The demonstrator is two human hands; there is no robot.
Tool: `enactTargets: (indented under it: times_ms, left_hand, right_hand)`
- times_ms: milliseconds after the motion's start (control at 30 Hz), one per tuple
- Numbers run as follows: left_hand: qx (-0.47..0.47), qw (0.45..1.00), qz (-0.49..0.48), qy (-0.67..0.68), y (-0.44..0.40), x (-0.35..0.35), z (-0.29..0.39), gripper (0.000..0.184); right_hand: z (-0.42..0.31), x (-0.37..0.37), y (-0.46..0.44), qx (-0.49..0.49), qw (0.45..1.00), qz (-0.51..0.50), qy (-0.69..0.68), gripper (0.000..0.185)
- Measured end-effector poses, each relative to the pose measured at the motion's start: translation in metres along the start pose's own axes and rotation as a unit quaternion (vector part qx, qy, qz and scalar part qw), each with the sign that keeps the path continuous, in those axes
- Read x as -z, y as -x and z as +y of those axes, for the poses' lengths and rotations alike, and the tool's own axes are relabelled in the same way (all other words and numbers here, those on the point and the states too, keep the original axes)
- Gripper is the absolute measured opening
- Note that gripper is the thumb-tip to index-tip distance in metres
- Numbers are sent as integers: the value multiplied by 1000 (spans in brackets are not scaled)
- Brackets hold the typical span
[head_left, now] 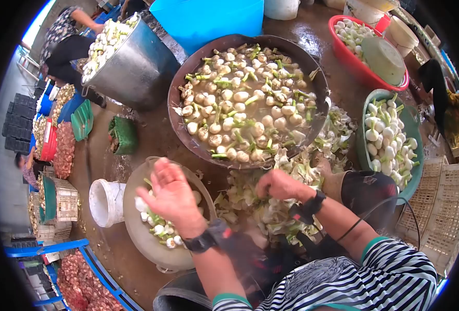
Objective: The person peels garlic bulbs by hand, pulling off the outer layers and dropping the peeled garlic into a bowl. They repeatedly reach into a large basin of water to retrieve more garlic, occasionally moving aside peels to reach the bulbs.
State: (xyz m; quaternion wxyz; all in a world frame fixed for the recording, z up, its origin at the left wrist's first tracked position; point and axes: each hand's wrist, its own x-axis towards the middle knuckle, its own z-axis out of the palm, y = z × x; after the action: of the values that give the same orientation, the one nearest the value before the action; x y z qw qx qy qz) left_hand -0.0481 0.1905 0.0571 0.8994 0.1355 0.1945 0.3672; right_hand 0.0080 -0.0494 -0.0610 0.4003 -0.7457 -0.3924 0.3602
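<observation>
My left hand (170, 194) is raised palm up above a grey basin (136, 233) of white bulbs, its fingers apart and nothing in it. My right hand (281, 185) is closed over a heap of peeled leaves (276, 220); whatever its fingers hold, if anything, is hidden. Beyond both hands stands a wide dark tub (180, 124) with many bulbs (240, 96) floating in murky water. At the right, a green basin (415, 135) holds peeled bulbs with short green stems (389, 137).
A metal pot (136, 67) full of bulbs and a blue tub (209, 18) stand behind. A red basin (354, 67) is at the back right. A white bucket (106, 202) and green basket (123, 135) are at left. A person (61, 44) bends near the pot.
</observation>
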Motion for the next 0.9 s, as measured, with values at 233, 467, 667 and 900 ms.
enactTargets:
  times_ms: [233, 467, 667, 900]
  left_hand:
    - [276, 887, -85, -359, 27, 7, -100, 18]
    - [381, 809, -146, -424, 29, 15, -106, 27]
    - [412, 798, -115, -425, 19, 11, -109, 29]
    - [302, 858, -91, -406, 15, 12, -114, 36]
  right_hand:
    - [8, 103, -70, 19, 984, -177, 29, 30]
    - [161, 254, -207, -176, 899, 349, 195, 30]
    - [201, 235, -266, -233, 875, 390, 167, 28]
    - [51, 206, -172, -7, 908, 292, -301, 25]
